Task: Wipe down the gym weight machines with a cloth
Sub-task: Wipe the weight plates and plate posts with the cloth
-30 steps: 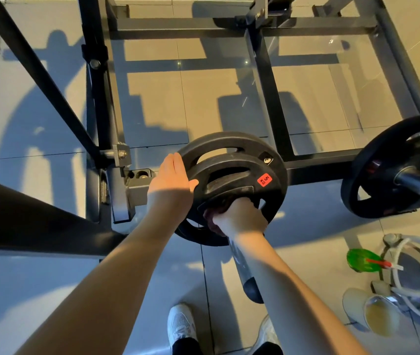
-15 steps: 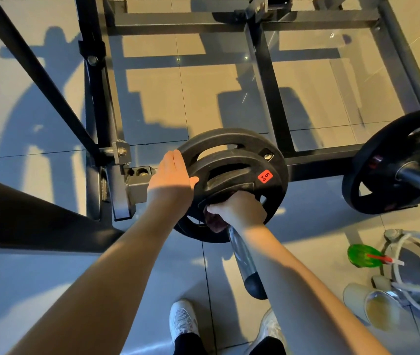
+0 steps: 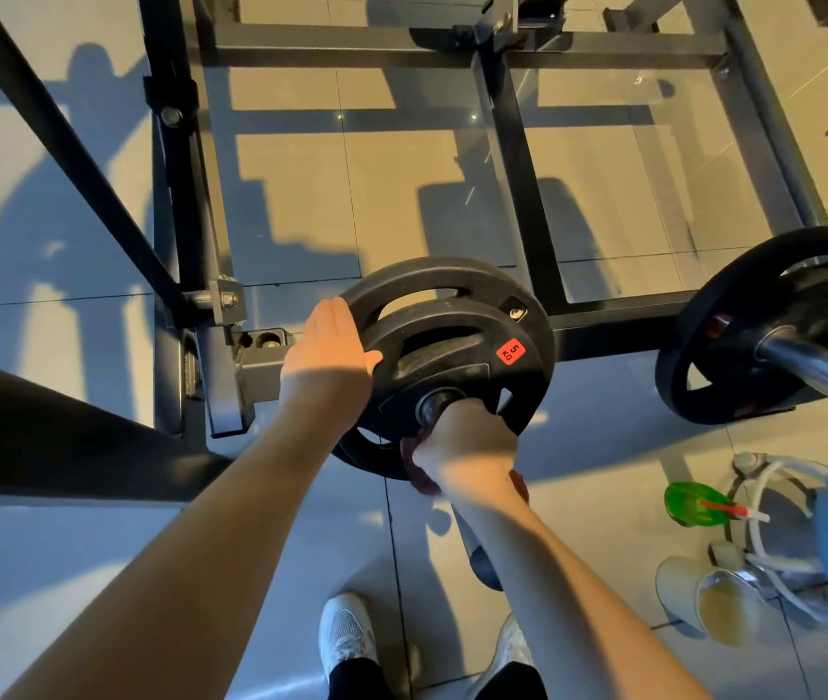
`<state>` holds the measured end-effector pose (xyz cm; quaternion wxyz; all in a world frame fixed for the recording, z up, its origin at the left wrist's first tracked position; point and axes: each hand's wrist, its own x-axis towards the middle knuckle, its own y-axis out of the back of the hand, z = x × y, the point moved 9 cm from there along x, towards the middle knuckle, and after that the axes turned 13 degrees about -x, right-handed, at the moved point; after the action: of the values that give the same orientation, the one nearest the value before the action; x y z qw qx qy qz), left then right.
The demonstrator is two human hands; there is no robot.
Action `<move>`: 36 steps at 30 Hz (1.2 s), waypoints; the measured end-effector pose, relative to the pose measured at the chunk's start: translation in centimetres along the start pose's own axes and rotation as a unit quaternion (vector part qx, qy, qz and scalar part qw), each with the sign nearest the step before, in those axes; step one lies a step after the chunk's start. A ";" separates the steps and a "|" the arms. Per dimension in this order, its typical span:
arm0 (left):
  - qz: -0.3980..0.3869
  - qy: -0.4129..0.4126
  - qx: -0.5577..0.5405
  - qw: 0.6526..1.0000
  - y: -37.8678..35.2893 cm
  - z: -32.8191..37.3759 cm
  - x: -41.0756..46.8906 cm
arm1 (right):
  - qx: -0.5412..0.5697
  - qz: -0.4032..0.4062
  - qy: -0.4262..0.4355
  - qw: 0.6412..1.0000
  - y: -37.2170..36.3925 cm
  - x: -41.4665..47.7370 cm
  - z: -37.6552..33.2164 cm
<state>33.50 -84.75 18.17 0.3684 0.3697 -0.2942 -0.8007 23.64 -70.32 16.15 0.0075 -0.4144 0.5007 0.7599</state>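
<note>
The step in hand looks like wiping the steel peg [image 3: 439, 402] that carries the weight plates, low on the black machine frame [image 3: 523, 194] near its front rail. The two hands are apart. The left hand [image 3: 326, 353] rests on the left rim of the large plate [image 3: 402, 285], thumb lying across the face of the 5 kg plate [image 3: 452, 346] stacked in front of it; it seems to steady the stack and does not grip it. The right hand [image 3: 467, 447] is clenched round the peg just in front of the plates' hub, with the dark red cloth [image 3: 414, 472] bunched inside the fist and showing at both sides of it. The peg's free end [image 3: 482, 565] juts out below the forearm, above the floor [image 3: 99, 548]. By my reading the plate faces and the frame are not yet done. The next move calls for drawing the wrapped cloth along the peg toward its free end, with firm squeeze and a twist of the wrist, while the left hand holds the plates from sliding or spinning. A second plate [image 3: 765, 315] waits on its bar [image 3: 816, 368] at the right.
</note>
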 end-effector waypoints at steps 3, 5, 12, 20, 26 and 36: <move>-0.003 0.021 -0.009 1.000 0.2 -0.1 -0.1 | 0.038 -0.008 0.012 0.999 0.4 0.8 -0.6; -0.002 0.018 -0.010 1.000 0.2 0.0 -0.2 | 0.035 0.000 0.021 0.999 0.4 0.2 -0.2; 0.011 -0.014 -0.002 1.000 0.1 0.0 -0.3 | -0.162 -0.004 0.043 0.986 -1.5 -1.8 -1.4; 0.011 0.003 -0.039 0.999 0.0 -0.1 -0.4 | 0.033 0.104 0.242 0.964 5.1 -4.5 0.0; 0.009 -0.005 -0.035 0.999 0.0 0.1 -0.4 | -0.024 -0.032 0.272 0.962 0.3 -6.2 0.3; 0.013 0.008 -0.026 1.000 -0.2 -0.1 -0.3 | -0.256 0.028 0.259 0.931 -1.1 -3.5 -4.4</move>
<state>33.64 -84.38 18.09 0.3910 0.3625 -0.2749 -0.8001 29.16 -71.77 16.87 -0.2496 -0.5704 0.2853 0.7286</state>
